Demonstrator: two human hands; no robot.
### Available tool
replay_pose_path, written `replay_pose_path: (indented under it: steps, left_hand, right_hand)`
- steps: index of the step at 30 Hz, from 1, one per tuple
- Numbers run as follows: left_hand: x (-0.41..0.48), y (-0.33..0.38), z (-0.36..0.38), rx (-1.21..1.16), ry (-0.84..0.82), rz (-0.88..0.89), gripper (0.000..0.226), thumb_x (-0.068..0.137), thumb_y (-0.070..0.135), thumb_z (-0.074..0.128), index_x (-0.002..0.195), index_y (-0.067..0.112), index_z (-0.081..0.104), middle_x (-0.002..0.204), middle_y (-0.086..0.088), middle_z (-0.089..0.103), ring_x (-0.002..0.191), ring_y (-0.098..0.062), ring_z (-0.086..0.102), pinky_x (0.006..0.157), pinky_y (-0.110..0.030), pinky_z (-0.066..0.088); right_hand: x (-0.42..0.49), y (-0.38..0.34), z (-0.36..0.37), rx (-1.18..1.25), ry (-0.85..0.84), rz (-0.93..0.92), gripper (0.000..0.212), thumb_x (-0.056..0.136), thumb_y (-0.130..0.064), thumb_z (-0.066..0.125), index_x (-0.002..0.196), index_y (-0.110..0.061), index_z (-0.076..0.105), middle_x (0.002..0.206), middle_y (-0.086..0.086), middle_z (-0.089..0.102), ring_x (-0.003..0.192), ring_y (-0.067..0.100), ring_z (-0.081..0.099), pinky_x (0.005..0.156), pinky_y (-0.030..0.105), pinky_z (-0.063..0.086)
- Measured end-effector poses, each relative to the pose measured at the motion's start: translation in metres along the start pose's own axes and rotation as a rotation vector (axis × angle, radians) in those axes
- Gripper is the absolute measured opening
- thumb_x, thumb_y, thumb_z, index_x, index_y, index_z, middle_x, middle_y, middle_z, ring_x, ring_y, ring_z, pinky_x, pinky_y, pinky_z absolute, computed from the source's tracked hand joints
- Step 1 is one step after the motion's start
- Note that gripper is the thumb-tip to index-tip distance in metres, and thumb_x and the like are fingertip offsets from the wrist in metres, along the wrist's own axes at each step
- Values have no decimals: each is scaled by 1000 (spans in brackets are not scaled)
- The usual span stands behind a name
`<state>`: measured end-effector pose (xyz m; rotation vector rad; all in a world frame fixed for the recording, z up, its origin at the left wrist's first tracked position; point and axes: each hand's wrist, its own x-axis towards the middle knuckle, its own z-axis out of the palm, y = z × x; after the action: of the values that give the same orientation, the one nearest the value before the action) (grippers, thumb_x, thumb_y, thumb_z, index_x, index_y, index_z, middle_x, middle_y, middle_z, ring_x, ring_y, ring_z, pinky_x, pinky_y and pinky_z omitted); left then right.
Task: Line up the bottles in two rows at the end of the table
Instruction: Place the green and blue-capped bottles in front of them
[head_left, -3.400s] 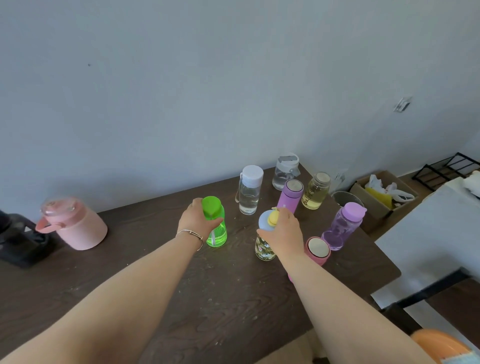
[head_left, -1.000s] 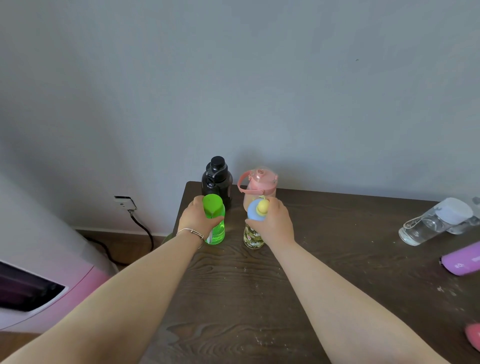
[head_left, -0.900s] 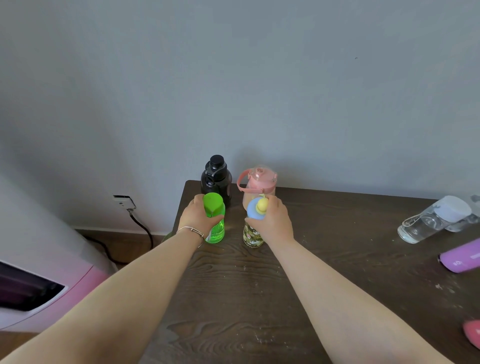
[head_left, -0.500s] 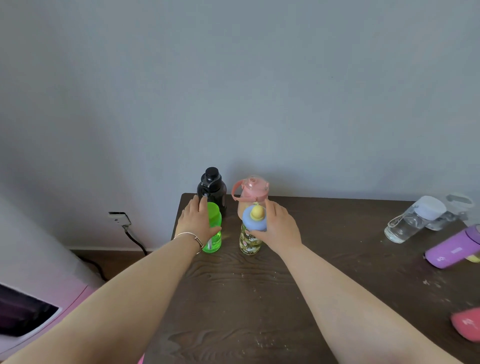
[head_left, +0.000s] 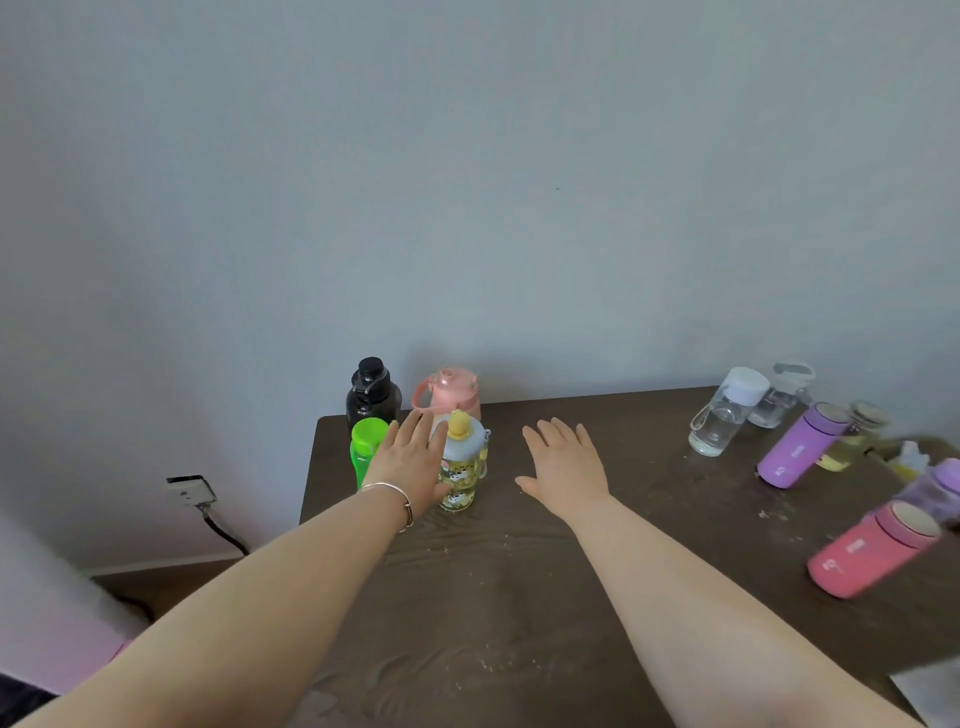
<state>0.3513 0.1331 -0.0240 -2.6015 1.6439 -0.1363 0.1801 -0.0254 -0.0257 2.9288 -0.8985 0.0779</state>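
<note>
- Head view: four bottles form a two-by-two block at the table (head_left: 519, 597) end, ten o'clock: black bottle (head_left: 372, 397), pink jug (head_left: 449, 392), green bottle (head_left: 366, 451), cartoon bottle (head_left: 460, 462).
- Left hand (head_left: 410, 460) and right hand (head_left: 563, 465) hover spread, empty, apparently freed for more.
- Remaining bottles, including the clear bottle (head_left: 727, 413), wait at two o'clock.

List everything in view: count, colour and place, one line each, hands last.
black bottle: 1, black, far left corner of the table, by the wall
pink jug: 1, pink, right of the black bottle
green bottle: 1, green, in front of the black bottle
cartoon bottle: 1, clear with a yellow top, in front of the pink jug
clear bottles: 2, clear, far right by the wall
purple flask: 1, purple, right side
yellowish jar: 1, behind the purple flask, blurred
lilac bottle: 1, right edge, blurred
red flask: 1, red-pink, near right
table: 1, dark wood
socket: 1, white, wall at left
bracelet: 1, left wrist
left hand: open, between the green and cartoon bottles
right hand: open, over the table
</note>
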Motion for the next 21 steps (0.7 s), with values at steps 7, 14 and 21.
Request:
replay_pose_path:
  steps: [7,14,21]
  left_hand:
    - [10,61,-30,62,41,46,89,87,57,56,151,9,17,159,-15,17,147,-33,14,120,-44,17]
    - [8,182,-40,59,-13,53,93,91,57,53,155,10,5,163,-14,4,151,-31,3,122,-46,12]
    - [2,330,-55,37,-30,124,94,90,60,51,155,11,3,163,-11,3,151,-28,1,122,-45,10]
  right_hand:
    - [-41,68,-23,27,57,90,75,93,-52,55,153,-17,25,158,7,29,150,26,17,121,47,12]
    - [-118,175,-28,30,80,184,81,92,-53,56,153,-12,22,158,8,29,149,26,19,121,45,13]
    - [-204,292,-50,56,147,278,78,89,-52,61,148,-12,32,151,9,39,142,28,30,117,45,21]
